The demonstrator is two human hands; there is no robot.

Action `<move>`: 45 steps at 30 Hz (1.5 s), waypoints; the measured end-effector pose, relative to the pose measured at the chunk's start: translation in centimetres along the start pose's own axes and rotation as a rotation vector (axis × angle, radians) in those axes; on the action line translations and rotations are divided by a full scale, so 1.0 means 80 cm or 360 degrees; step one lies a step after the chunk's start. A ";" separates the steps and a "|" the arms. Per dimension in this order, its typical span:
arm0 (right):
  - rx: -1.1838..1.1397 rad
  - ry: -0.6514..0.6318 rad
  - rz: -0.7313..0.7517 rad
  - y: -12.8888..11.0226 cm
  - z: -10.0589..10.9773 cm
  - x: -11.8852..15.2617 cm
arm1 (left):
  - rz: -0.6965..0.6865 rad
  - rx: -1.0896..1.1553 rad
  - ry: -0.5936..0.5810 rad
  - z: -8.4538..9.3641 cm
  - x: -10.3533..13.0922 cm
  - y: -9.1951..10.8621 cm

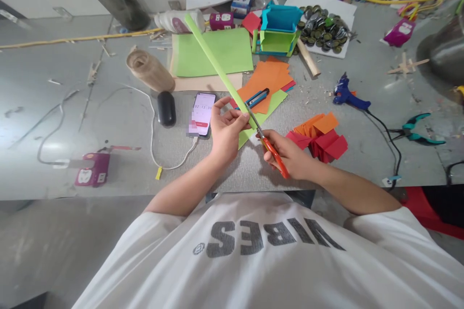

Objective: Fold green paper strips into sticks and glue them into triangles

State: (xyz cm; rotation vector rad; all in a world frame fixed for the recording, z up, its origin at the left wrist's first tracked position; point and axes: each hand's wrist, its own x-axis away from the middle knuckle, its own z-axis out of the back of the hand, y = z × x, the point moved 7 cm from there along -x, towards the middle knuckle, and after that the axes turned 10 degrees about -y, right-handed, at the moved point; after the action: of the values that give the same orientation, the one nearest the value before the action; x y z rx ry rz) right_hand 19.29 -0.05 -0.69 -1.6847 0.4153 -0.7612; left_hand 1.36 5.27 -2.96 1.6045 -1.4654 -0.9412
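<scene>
Between the thumb and fingers of my left hand (228,128) is a long light-green paper strip (217,67), its far end reaching over the green sheet at the back. My right hand (286,154) grips red-handled scissors (273,152), with the blades at the strip's near end beside my left thumb. Beneath the strip lie orange paper sheets (263,79), a blue utility knife (258,99) and a green paper piece (273,108). Red and orange folded paper pieces (322,137) sit to the right of my right hand.
A phone (201,115) on a white cable lies left of my left hand, near a black mouse-like object (166,108). Farther right are a blue glue gun (350,94) and teal pliers (416,129). Behind stand a teal-and-green paper box (279,31) and a pile of bottle caps (322,29).
</scene>
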 end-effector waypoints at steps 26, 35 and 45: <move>0.0292 -0.0105 0.0043 -0.016 -0.003 0.006 | -0.0194 -0.0133 -0.0022 0.004 -0.004 0.002; 0.0309 -0.0065 0.0032 -0.015 -0.002 0.008 | -0.0165 -0.0130 -0.0022 0.005 -0.002 0.001; 0.0163 -0.0053 -0.0016 -0.003 -0.001 0.012 | -0.0148 -0.0188 -0.0037 0.012 -0.001 0.001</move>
State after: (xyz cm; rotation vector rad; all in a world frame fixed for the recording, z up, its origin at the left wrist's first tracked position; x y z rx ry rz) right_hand 19.88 -0.69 -0.22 -1.6026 0.3395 -0.7483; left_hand 0.48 5.31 -3.27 1.5910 -1.3346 -1.0825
